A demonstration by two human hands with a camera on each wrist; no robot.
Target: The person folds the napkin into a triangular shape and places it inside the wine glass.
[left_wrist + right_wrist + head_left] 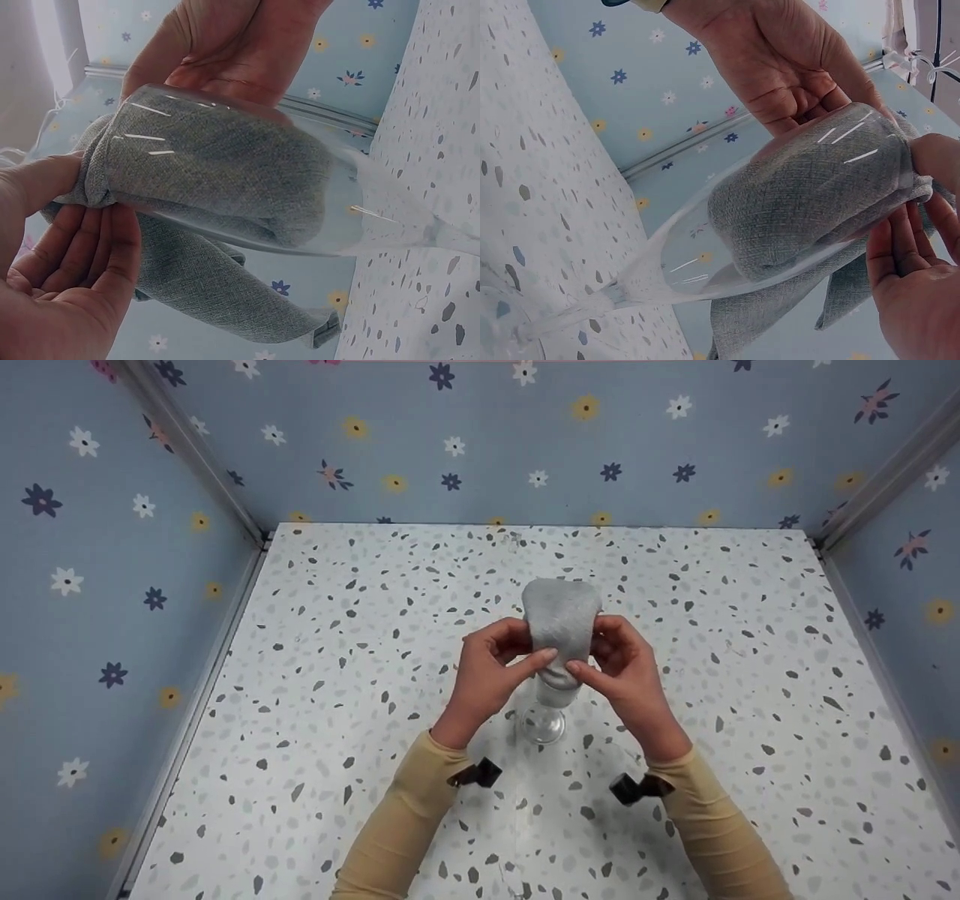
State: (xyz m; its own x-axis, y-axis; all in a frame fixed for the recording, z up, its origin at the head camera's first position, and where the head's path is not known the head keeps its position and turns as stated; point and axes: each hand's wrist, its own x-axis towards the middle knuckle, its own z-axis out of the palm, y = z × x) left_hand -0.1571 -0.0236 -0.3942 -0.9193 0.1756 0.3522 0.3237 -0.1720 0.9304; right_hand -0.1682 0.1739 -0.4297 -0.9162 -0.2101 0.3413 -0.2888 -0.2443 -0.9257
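Observation:
A grey cloth napkin (564, 611) is partly tucked into the bowl of a clear stemmed glass (556, 696). Part of it folds over the rim, and a loose length hangs outside in the left wrist view. At the rim, my left hand (480, 675) pinches the cloth, thumb on the near side. Opposite it, my right hand (634, 682) pinches the cloth too, its thumb close to the left one. Through the bowl (682, 255) in the right wrist view, the napkin stops short of the narrow bottom. Cloth hides some fingertips in the head view.
The glass foot (544, 725) is over a white speckled table (337, 660). Blue flowered panels (480, 450) enclose the table at the back and both sides. Small black wrist cameras (487, 772) are strapped over the tan sleeves.

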